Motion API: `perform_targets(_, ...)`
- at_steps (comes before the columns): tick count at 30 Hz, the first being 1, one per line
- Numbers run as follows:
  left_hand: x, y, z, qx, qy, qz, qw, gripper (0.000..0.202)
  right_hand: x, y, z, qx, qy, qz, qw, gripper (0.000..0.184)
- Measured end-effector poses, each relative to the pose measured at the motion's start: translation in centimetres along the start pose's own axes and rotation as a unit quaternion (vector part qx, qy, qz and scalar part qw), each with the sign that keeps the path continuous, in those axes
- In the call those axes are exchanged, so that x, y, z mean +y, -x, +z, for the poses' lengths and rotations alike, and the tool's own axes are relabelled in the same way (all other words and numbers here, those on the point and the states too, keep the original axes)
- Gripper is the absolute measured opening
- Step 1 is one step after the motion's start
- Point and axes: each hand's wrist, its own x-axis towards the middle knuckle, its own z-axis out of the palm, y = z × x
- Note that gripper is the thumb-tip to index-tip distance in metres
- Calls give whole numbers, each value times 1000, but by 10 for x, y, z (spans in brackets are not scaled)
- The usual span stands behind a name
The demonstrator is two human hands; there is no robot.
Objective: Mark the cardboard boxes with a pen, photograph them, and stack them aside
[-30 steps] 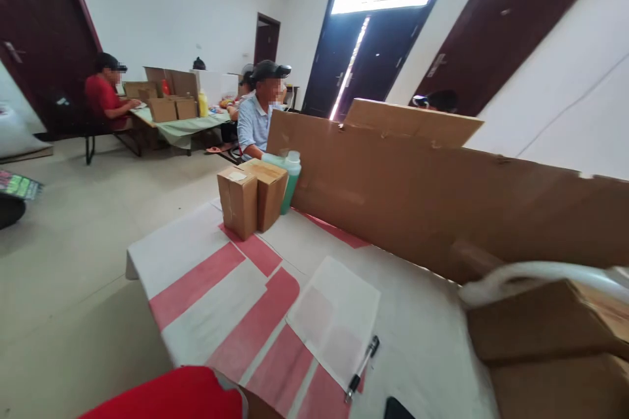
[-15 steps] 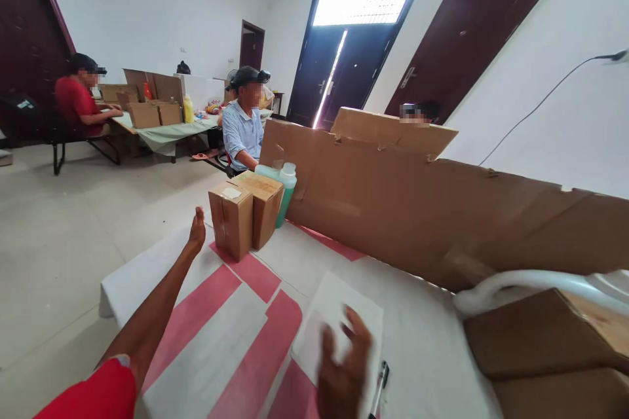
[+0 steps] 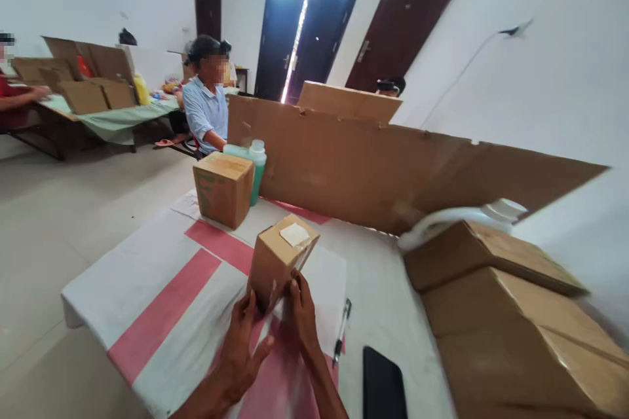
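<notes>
Both my hands hold a small brown cardboard box (image 3: 281, 259) with a white label on top, tilted over the table. My left hand (image 3: 240, 353) grips its lower left side and my right hand (image 3: 301, 314) wraps its lower right edge. Under the box lies a white sheet of paper (image 3: 327, 285) on the red-and-white table cover (image 3: 162, 288). A second small cardboard box (image 3: 223, 188) stands farther back, next to a green bottle (image 3: 256, 169) with a white cap.
A pen (image 3: 341, 334) and a black phone (image 3: 383, 383) lie to the right of my hands. Large cardboard boxes (image 3: 496, 321) and a white jug (image 3: 462, 217) fill the right. A tall cardboard sheet (image 3: 373, 170) stands behind. A person in a blue shirt (image 3: 209, 111) sits beyond it.
One of the two small boxes has come from the back of the table into both my hands near the front. The view has swung to the right and down.
</notes>
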Motion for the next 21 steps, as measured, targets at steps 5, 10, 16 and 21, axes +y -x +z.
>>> perform_targets(5, 32, 34, 5, -30, -128, 107, 986, 82, -17, 49, -49, 32, 32, 6, 999, 49)
perform_targets(10, 38, 22, -3, -41, -94, 71, 992, 73, -27, 81, -43, 139, 108, -53, 983, 43)
perform_targets(16, 34, -4, -28, -98, 28, -37, 994, 60, -19, 89, -48, 95, -18, 20, 995, 56)
perform_targets(21, 47, 1, -45, -137, 81, -49, 986, 57, -14, 91, -55, 47, -99, 73, 991, 60)
